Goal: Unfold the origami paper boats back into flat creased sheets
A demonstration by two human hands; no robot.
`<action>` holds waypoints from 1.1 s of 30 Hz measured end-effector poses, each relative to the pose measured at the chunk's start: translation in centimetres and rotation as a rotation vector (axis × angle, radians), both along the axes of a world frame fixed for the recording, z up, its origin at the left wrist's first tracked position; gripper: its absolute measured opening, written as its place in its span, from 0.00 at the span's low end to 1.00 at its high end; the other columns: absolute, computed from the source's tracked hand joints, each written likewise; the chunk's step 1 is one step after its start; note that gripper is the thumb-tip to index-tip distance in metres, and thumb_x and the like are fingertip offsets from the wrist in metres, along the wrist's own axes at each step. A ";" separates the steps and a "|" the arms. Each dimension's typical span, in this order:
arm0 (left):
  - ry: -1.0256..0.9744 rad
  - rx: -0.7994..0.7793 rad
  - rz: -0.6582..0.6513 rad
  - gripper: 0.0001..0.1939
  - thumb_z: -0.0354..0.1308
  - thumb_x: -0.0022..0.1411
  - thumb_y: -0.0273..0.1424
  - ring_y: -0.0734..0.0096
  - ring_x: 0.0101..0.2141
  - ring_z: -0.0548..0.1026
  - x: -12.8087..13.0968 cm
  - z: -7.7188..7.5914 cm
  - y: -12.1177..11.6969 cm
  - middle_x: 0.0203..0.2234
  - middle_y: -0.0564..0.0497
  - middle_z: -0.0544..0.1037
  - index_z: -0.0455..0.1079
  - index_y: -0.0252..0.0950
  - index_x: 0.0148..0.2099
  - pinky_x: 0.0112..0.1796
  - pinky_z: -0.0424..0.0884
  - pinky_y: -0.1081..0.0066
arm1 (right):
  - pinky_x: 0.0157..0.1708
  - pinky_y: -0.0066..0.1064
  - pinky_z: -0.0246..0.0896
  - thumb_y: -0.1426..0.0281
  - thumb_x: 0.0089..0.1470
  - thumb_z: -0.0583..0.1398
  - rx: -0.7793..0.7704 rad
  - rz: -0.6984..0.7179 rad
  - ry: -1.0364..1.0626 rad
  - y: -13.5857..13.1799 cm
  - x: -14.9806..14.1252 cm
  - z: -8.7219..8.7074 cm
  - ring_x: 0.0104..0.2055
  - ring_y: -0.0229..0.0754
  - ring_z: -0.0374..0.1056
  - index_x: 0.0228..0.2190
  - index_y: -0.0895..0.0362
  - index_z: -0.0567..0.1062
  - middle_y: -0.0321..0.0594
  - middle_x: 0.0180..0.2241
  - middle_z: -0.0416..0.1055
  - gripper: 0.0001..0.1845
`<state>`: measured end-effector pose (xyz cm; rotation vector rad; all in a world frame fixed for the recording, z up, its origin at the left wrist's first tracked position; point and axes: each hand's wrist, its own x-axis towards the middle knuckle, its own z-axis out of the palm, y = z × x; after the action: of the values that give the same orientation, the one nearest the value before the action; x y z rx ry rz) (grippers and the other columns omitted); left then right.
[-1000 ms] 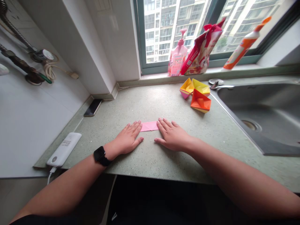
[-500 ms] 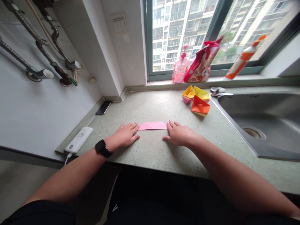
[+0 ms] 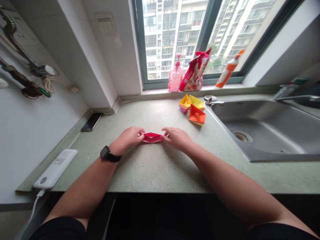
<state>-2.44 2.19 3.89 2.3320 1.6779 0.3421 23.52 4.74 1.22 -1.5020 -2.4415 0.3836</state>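
Between my hands is a folded pink-red paper (image 3: pixel 152 138), its middle spread apart so the deeper red inside shows. My left hand (image 3: pixel 130 137), with a black watch on the wrist, pinches the paper's left end between thumb and fingers. At the opposite end, my right hand (image 3: pixel 177 138) grips the paper the same way. Beyond my right hand stand folded paper boats: an orange one (image 3: pixel 197 115), a yellow one (image 3: pixel 196 102) and a yellow-orange one with pink below (image 3: pixel 185 103).
A steel sink (image 3: pixel 262 126) is set into the counter (image 3: pixel 155 170) on the right. On the left lie a phone (image 3: pixel 91 122) and a white power bank (image 3: pixel 55 169) with a cable. A pump bottle (image 3: pixel 175 78), a red bag (image 3: pixel 195 71) and an orange bottle (image 3: pixel 228 70) line the windowsill.
The paper lay flat under my spread fingers; now its ends are pinched and its middle has opened to show red. My hands have drawn closer together. The view has shifted to the right.
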 end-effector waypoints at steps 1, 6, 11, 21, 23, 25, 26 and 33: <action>-0.019 0.019 0.002 0.14 0.55 0.69 0.31 0.62 0.33 0.78 -0.3 -0.4 0.2 0.34 0.47 0.86 0.83 0.39 0.40 0.33 0.63 0.67 | 0.46 0.37 0.70 0.63 0.67 0.62 0.009 -0.009 0.049 0.2 0.0 -0.3 0.49 0.49 0.80 0.56 0.51 0.78 0.41 0.45 0.85 0.17; -0.223 0.118 0.081 0.17 0.53 0.71 0.33 0.62 0.34 0.79 -1.3 -2.2 1.0 0.34 0.47 0.86 0.84 0.38 0.39 0.35 0.66 0.67 | 0.44 0.40 0.72 0.54 0.65 0.64 0.048 -0.089 0.410 0.5 0.0 -1.2 0.43 0.48 0.80 0.59 0.52 0.71 0.46 0.48 0.82 0.27; -0.465 0.268 0.121 0.16 0.54 0.73 0.32 0.61 0.40 0.81 -0.3 -2.5 0.6 0.39 0.46 0.87 0.84 0.36 0.41 0.42 0.72 0.65 | 0.37 0.37 0.71 0.49 0.62 0.66 -0.148 -0.138 0.600 0.1 -1.1 -1.5 0.37 0.47 0.79 0.49 0.53 0.72 0.44 0.40 0.82 0.25; -0.556 0.286 -0.060 0.12 0.58 0.73 0.31 0.63 0.42 0.83 2.2 -3.0 -1.1 0.45 0.47 0.87 0.82 0.39 0.51 0.44 0.79 0.65 | 0.34 0.33 0.64 0.63 0.70 0.53 -0.116 -0.031 0.526 -0.6 -1.7 -1.9 0.31 0.43 0.75 0.31 0.55 0.78 0.41 0.29 0.80 0.19; -0.554 0.342 -0.069 0.13 0.61 0.72 0.33 0.63 0.42 0.83 2.2 -3.0 -1.2 0.47 0.45 0.86 0.81 0.38 0.55 0.46 0.80 0.63 | 0.34 0.32 0.62 0.65 0.70 0.53 -0.020 0.002 0.444 -0.9 -1.5 -1.6 0.31 0.42 0.73 0.32 0.55 0.78 0.40 0.30 0.80 0.18; -0.554 0.389 -0.086 0.14 0.62 0.72 0.34 0.62 0.43 0.83 2.2 -2.8 -1.4 0.48 0.45 0.86 0.80 0.39 0.57 0.50 0.80 0.61 | 0.34 0.33 0.60 0.66 0.69 0.53 0.076 0.040 0.361 -1.2 -1.4 -1.3 0.32 0.43 0.73 0.34 0.54 0.78 0.41 0.32 0.80 0.15; -0.550 0.395 -0.098 0.15 0.61 0.72 0.34 0.61 0.45 0.83 2.3 -2.7 -1.6 0.49 0.45 0.85 0.79 0.39 0.57 0.52 0.79 0.60 | 0.34 0.33 0.59 0.66 0.68 0.54 0.121 0.064 0.321 -1.4 -1.4 -1.1 0.32 0.44 0.73 0.36 0.54 0.78 0.42 0.33 0.81 0.14; -0.463 0.369 -0.145 0.19 0.55 0.76 0.34 0.56 0.56 0.81 2.7 -2.3 -2.5 0.55 0.44 0.84 0.77 0.40 0.63 0.59 0.77 0.58 | 0.36 0.33 0.59 0.69 0.65 0.56 0.305 0.148 0.199 -2.1 -1.1 -0.5 0.34 0.45 0.72 0.38 0.54 0.76 0.43 0.33 0.79 0.09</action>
<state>0.26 -0.28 1.62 2.3468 1.2981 1.1444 22.39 2.64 0.69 -1.1086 -2.3325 0.1677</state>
